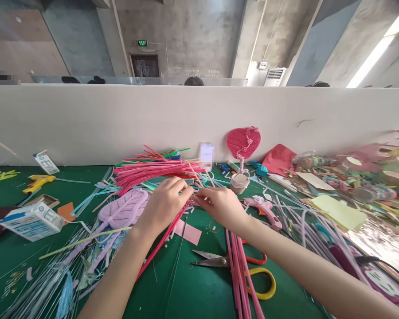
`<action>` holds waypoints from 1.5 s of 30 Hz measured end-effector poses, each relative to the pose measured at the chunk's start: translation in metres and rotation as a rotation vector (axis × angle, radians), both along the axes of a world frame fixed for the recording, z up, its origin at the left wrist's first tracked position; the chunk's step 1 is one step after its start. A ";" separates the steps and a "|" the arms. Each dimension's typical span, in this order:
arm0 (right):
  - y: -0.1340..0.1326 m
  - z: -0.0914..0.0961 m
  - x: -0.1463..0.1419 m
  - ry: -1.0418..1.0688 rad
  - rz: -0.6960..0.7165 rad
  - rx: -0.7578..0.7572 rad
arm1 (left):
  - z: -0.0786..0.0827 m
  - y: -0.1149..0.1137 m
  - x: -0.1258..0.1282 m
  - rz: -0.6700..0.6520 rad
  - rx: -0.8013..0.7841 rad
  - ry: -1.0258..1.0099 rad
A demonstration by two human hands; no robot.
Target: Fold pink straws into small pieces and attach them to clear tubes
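Note:
My left hand (169, 200) and my right hand (224, 206) are closed in pinches, fingertips almost meeting above the table. A thin pink pipe cleaner (193, 198) shows between them; its ends are hidden by my fingers. Behind the hands lies a pile of pink and red pipe cleaners (142, 170). Red pipe cleaners (162, 241) run under my left hand toward the front. Below my right hand, a pink pipe cleaner bundle (241, 274) lies across scissors (216, 260) with red and yellow handles. A lilac fuzzy fan shape (123, 208) lies beside my left wrist.
A pink round fan (243, 142) stands in a small pot (240, 182). A pink glue gun (264, 210) lies right, near a power strip (382, 279). A yellow glue gun (38, 183) and a carton (33, 220) are left. A white partition (153, 119) closes off the back.

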State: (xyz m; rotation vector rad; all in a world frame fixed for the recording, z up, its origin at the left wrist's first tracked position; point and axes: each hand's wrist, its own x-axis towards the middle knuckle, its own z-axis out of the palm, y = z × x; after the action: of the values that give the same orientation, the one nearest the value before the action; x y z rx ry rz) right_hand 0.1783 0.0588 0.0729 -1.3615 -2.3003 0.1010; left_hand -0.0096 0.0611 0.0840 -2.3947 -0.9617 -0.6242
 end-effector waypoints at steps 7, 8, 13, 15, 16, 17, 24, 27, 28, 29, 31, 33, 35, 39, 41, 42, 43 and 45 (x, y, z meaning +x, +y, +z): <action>-0.004 0.025 -0.016 -0.220 -0.246 0.042 | 0.002 -0.004 0.011 0.055 0.218 -0.041; -0.003 0.026 -0.017 -0.209 -0.270 0.034 | 0.000 -0.003 0.011 0.068 0.224 -0.050; 0.002 0.021 -0.012 -0.095 -0.357 0.020 | 0.000 0.001 0.005 0.142 0.198 -0.122; 0.003 0.018 -0.008 -0.059 -0.374 0.017 | 0.004 0.000 0.000 0.188 0.160 -0.136; 0.003 0.017 -0.007 -0.058 -0.368 0.017 | 0.006 -0.001 -0.001 0.214 0.131 -0.131; 0.004 0.016 -0.007 -0.073 -0.355 0.019 | 0.008 -0.002 -0.002 0.239 0.098 -0.119; 0.001 0.008 -0.019 -0.248 -0.266 0.098 | 0.007 -0.009 0.006 0.267 -0.020 0.024; -0.003 0.007 -0.027 -0.225 -0.312 0.085 | 0.000 -0.009 0.012 0.300 -0.038 0.099; -0.004 0.007 -0.030 -0.216 -0.344 0.068 | -0.002 -0.009 0.014 0.311 -0.034 0.110; -0.006 0.008 -0.032 -0.212 -0.378 0.046 | -0.004 -0.009 0.016 0.316 -0.029 0.117; -0.007 0.010 -0.036 -0.222 -0.423 -0.005 | -0.006 -0.009 0.019 0.320 -0.030 0.133; -0.006 0.011 -0.038 -0.235 -0.438 -0.050 | -0.008 -0.009 0.021 0.337 -0.047 0.142; -0.005 0.011 -0.038 -0.231 -0.449 -0.073 | -0.008 -0.009 0.022 0.365 -0.068 0.137; 0.001 0.007 -0.032 -0.199 -0.476 -0.066 | -0.006 -0.007 0.019 0.413 -0.110 0.108; 0.004 0.005 -0.028 -0.176 -0.503 -0.047 | -0.004 -0.007 0.016 0.426 -0.137 0.083; 0.005 0.004 -0.026 -0.167 -0.515 -0.038 | -0.004 -0.006 0.015 0.430 -0.150 0.069; 0.007 0.004 -0.023 -0.161 -0.524 -0.031 | -0.003 -0.005 0.014 0.433 -0.162 0.055; 0.009 0.004 -0.019 -0.155 -0.536 -0.026 | -0.003 -0.004 0.013 0.448 -0.172 0.030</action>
State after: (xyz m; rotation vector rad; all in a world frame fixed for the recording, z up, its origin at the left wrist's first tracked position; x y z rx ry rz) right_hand 0.1588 0.0679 0.0767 -2.0072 -1.9704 -0.1507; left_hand 0.0037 0.0569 0.0814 -2.2073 -1.5294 -0.3472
